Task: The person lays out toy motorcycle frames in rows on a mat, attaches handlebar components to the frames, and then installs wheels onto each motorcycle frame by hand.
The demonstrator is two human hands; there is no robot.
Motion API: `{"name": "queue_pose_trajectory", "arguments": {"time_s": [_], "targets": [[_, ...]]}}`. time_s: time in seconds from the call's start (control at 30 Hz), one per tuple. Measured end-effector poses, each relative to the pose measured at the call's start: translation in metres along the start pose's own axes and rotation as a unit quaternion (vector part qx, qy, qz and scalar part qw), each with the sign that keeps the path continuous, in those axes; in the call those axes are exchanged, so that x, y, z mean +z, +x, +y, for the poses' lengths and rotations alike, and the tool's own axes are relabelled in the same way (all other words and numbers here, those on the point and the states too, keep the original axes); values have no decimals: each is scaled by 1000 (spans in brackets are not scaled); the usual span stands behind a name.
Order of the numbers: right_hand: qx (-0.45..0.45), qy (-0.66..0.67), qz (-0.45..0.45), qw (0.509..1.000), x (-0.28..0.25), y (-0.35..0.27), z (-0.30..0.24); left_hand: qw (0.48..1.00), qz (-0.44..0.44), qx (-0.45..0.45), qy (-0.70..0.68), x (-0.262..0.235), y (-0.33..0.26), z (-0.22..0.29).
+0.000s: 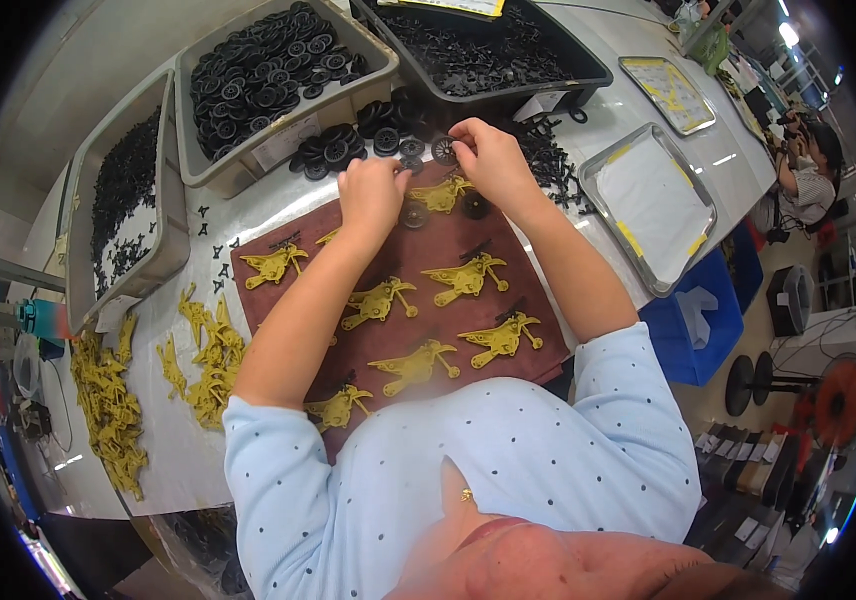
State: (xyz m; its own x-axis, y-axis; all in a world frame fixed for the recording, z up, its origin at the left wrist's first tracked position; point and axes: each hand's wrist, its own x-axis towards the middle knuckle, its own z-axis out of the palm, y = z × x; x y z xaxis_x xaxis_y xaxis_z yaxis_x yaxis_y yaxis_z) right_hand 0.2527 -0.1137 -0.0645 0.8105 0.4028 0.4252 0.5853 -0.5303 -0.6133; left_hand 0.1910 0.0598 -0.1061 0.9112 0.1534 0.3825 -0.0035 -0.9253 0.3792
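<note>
head view: right hand (486, 152) pinches a black wheel (444, 149) over the top yellow frame (441, 194); left hand (370, 190) grip unclear. other frames on the brown mat (538, 330) look wheel-less, so early.

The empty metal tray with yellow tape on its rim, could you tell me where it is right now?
In the head view the metal tray lies on the table to the person's right, just beyond the right hand and the brown mat.
</note>
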Motion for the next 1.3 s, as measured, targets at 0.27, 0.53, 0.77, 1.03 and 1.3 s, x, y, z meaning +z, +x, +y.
{"name": "queue_pose_trajectory", "arguments": {"time_s": [0.27, 0.53, 0.77, 1.03, 1.3], "targets": [[37, 64, -124, 990, 2, -11, -30, 984, -35, 155, 83, 21, 33, -25], [2, 52, -208, 977, 52, -23, -36, 995, 67, 19, -76, -63, 7, -35], [-33, -59, -218, 974, 64, -21, -41, 988, -87, -71, -105, -88, -79, -36], [-66, -137, -210, 966, 66, -20, -43, 1000, -18, -3, -17, -69, -105, -45], [-41, -74, -238, 968, 66, -20, -44, 999, -48, 19, -9, -73, -112, -39]]}}
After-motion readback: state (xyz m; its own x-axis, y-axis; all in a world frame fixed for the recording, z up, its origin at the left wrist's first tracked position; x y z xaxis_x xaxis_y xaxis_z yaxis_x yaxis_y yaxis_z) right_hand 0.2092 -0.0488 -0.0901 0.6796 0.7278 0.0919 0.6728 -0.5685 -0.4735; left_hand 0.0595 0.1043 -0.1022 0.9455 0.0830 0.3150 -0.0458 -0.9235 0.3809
